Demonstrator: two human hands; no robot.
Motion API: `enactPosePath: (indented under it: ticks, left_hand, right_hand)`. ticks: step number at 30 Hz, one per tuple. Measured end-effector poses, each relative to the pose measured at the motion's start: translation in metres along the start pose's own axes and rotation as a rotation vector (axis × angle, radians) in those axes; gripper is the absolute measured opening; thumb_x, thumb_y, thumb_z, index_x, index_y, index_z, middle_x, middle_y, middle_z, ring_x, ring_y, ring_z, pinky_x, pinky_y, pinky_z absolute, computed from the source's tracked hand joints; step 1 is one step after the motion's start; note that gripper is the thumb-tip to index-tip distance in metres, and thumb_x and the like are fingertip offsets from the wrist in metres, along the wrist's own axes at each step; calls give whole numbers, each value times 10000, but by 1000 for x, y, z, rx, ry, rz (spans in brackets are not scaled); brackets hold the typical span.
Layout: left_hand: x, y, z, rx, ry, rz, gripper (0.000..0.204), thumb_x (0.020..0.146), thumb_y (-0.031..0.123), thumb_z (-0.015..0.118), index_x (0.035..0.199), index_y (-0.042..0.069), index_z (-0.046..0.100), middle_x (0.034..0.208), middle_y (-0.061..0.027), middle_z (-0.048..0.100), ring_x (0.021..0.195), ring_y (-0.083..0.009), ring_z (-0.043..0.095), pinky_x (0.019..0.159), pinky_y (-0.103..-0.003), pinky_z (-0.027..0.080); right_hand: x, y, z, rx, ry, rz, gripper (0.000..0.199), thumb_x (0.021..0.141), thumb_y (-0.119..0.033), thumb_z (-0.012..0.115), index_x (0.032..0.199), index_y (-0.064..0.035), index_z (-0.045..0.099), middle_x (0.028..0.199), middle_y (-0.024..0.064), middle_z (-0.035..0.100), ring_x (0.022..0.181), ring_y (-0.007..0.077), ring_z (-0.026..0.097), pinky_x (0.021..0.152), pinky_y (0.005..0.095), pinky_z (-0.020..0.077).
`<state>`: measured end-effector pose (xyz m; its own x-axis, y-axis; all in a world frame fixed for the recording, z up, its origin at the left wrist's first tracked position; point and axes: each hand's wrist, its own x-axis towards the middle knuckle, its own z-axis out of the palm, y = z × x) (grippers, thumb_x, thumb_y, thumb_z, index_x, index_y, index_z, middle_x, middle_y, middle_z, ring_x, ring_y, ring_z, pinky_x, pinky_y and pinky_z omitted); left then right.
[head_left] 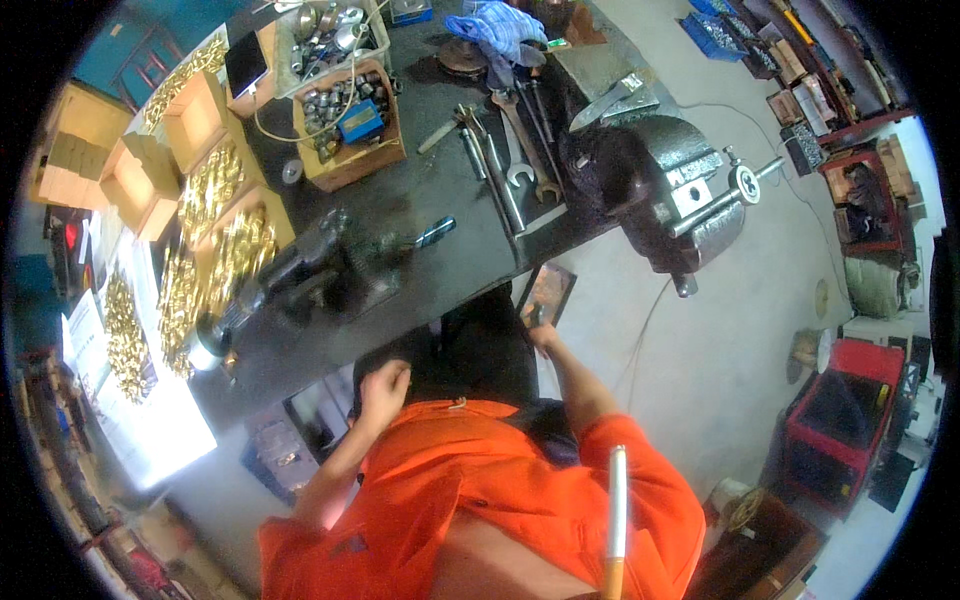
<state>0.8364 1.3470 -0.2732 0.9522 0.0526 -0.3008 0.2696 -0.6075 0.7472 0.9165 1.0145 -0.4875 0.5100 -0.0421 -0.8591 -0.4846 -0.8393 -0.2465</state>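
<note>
My left hand (383, 393) hangs in front of my body, near the bench's front edge, with its fingers curled in. Whatever may be inside it is hidden. My right hand (543, 338) reaches down past the bench edge to a shallow framed tray (548, 292). Its fingers are closed around a small dark piece, too unclear to name. A black bench vise (650, 165) stands above and to the right of that hand, with a round die in a die stock (747, 184) lying across its jaws. Another dark, greasy clamping tool (345, 255) sits on the left part of the bench.
Wrenches (518, 172) and rods lie mid-bench, near a box of metal fittings (345, 118). Brass pieces (235, 245) fill boxes and paper at left, beside a phone (246, 65). A cigarette (617, 510) juts up low in view. A red box (845, 420) stands right.
</note>
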Motion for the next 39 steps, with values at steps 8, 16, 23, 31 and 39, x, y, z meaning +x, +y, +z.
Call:
enactPosePath:
  ticks: [8,16,23,31,39]
  left_hand:
    - [4,-24,5,-78,3,49,158,775,156,555,857,27,597,710,-135,617,676,-263,617,597,-330,463]
    - [6,-38,6,-128,-30,96,188,754,173,553,884,48,605,773,-137,629,741,-277,616,645,-340,475]
    - [-12,-40,-11,-292,-74,113,182,776,89,538,906,-32,584,738,-107,622,686,-157,609,624,-280,480]
    - [-26,-46,-40,-207,2,171,186,813,125,523,880,-40,577,692,-93,602,663,-137,591,588,-279,461]
    - [-42,-44,-45,-914,66,-170,208,839,171,524,849,-28,583,641,-42,570,561,-104,529,532,-247,432]
  right_hand:
    - [-112,14,-45,274,351,-230,327,659,-164,526,959,-115,645,801,137,628,609,187,564,584,316,453]
    - [-254,-40,-66,735,497,-737,739,575,151,385,1266,-108,423,1062,49,533,774,107,490,540,192,364]
    - [-316,-76,-49,777,138,-634,671,624,158,428,1263,-40,380,839,110,584,638,138,528,520,226,401]
    - [-296,-184,-37,27,-225,-771,195,665,-74,505,818,-28,616,533,41,498,475,89,479,414,254,351]
    - [-279,-223,-42,3,-464,-501,277,709,-104,531,958,8,577,705,52,574,529,96,490,452,233,382]
